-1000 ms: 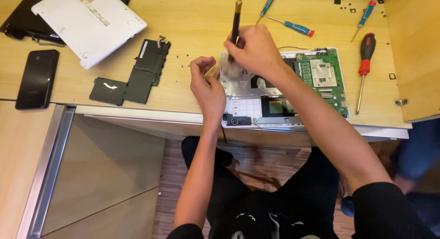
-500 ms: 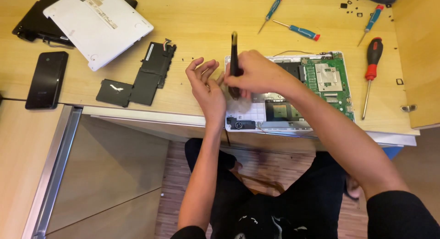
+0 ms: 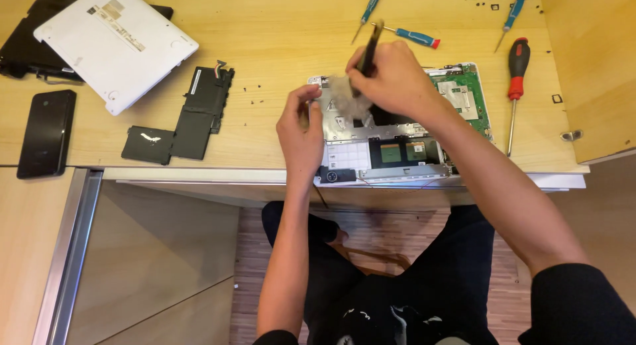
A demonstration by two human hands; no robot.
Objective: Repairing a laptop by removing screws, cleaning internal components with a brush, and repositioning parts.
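Note:
An opened laptop chassis point(image 3: 397, 153) lies at the desk's front edge, its green circuit board point(image 3: 464, 97) showing at the right. My right hand point(image 3: 397, 80) is closed around a brush with a dark handle point(image 3: 371, 40). Its pale bristles point(image 3: 344, 97) are blurred over the chassis' upper left part. My left hand point(image 3: 301, 130) grips the chassis' left edge, fingers curled at its corner.
A black battery pack point(image 3: 199, 113), a white bottom cover point(image 3: 116, 44) and a black phone point(image 3: 46, 133) lie to the left. A large red-and-black screwdriver point(image 3: 517, 67) and small blue screwdrivers point(image 3: 414, 35) lie behind and to the right. Tiny screws point(image 3: 255, 93) dot the wood.
My right hand has swung the brush from upright to tilted and swept the bristles across the chassis' upper left. My left hand stays at the left edge.

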